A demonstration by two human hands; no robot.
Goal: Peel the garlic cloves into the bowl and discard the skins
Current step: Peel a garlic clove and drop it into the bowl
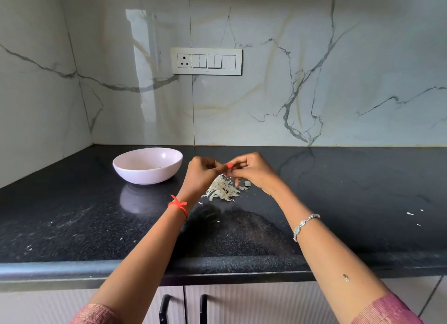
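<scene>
My left hand (202, 172) and my right hand (249, 170) meet above the black counter, fingertips pinched together on something small that their fingers hide, most likely a garlic clove. Directly beneath them lies a heap of white garlic skins (223, 190), with one small pale piece (247, 183) at its right edge. A pale pink bowl (147, 165) stands on the counter to the left of my hands; its inside looks nearly bare apart from a tiny speck.
The black granite counter (96, 215) runs to a marble wall behind and a corner wall at left. A switch panel (206, 61) sits on the back wall. A few skin flecks (410, 213) lie at right. Cabinet handles (164, 308) show below the front edge.
</scene>
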